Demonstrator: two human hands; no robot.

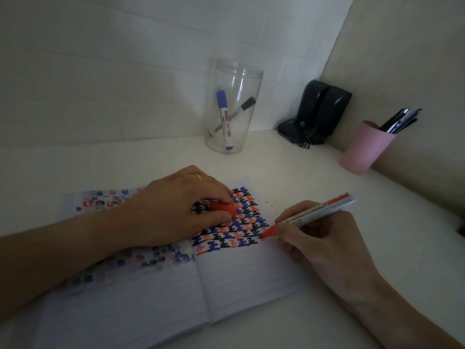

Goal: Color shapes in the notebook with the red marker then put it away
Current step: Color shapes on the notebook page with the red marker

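Clear cup [234, 107] behind notebook [176, 280], pink cup [364, 149] right

Clear cup [234, 107] holding 2 markers; black speakers [322, 109]; pink cup [364, 149] with pens.

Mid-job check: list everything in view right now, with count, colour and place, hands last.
notebook: one, white lined pages, open on the desk, top of right page filled with red, blue and black shapes
red marker: one, uncapped, tip at the right edge of the shapes
red cap: one, over the shapes
clear cup: one, behind the notebook
blue marker: one, in the clear cup
black marker: one, in the clear cup
pink cup: one, far right, holding dark pens
black speakers: two, back corner
left hand: holds the cap, resting on the notebook
right hand: holds the marker
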